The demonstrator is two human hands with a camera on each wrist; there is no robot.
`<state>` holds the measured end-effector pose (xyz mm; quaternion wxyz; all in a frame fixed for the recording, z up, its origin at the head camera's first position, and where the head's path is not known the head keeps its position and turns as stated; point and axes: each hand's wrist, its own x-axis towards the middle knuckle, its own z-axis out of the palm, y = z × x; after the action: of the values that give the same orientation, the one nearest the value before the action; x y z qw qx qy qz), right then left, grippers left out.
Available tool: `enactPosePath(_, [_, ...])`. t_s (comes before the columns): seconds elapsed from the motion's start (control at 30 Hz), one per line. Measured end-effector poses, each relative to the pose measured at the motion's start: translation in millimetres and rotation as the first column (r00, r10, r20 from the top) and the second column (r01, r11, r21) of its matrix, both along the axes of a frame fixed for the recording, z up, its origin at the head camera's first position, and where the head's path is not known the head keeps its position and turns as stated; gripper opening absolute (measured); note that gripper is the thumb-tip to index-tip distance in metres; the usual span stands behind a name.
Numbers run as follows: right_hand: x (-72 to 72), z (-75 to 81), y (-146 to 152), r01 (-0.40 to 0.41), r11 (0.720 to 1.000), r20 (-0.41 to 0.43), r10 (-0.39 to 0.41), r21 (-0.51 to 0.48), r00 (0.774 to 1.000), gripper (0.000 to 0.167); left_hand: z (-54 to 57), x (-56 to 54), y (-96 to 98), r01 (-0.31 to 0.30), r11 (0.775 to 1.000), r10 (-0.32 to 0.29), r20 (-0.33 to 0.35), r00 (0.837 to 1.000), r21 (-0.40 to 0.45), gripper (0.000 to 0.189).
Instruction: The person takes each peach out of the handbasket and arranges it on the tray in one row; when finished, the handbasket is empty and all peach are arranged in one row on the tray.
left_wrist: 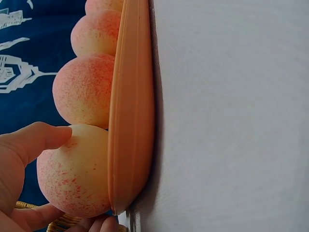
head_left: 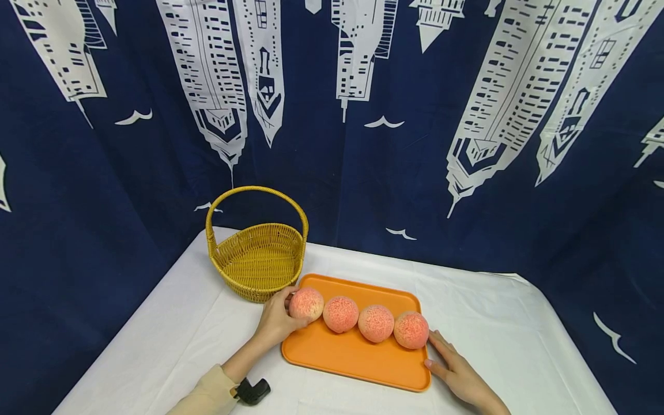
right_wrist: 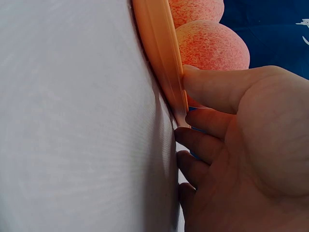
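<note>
Several pink-and-cream peaches stand in a row across an orange tray (head_left: 358,360). My left hand (head_left: 277,320) holds the leftmost peach (head_left: 307,304), thumb on its near side and fingers around its far left. In the left wrist view the thumb presses on that peach (left_wrist: 77,169), which sits right at the tray's rim (left_wrist: 133,96). My right hand (head_left: 459,374) lies at the tray's right edge with fairly straight fingers. In the right wrist view its thumb tip touches the rim (right_wrist: 166,53), close to the rightmost peach (right_wrist: 215,46), and its other fingers reach down beside the tray.
A yellow wicker basket (head_left: 259,230) with a tall handle stands behind the tray's left end, near the table's back edge. White cloth (head_left: 482,323) covers the table. A dark blue curtain (head_left: 342,190) with white buildings hangs behind.
</note>
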<state>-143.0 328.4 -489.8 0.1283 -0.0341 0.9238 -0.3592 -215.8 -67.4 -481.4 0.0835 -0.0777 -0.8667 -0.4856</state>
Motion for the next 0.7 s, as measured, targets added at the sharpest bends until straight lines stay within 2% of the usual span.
enactPosePath(0.7, [-0.6,0.6,-0.6,0.002,1.000,0.002,-0.002,-0.005,1.000,0.074,-1.5,-1.5,-1.3,0.020,0.998,-0.023,0.040,0.999,0.054,0.071])
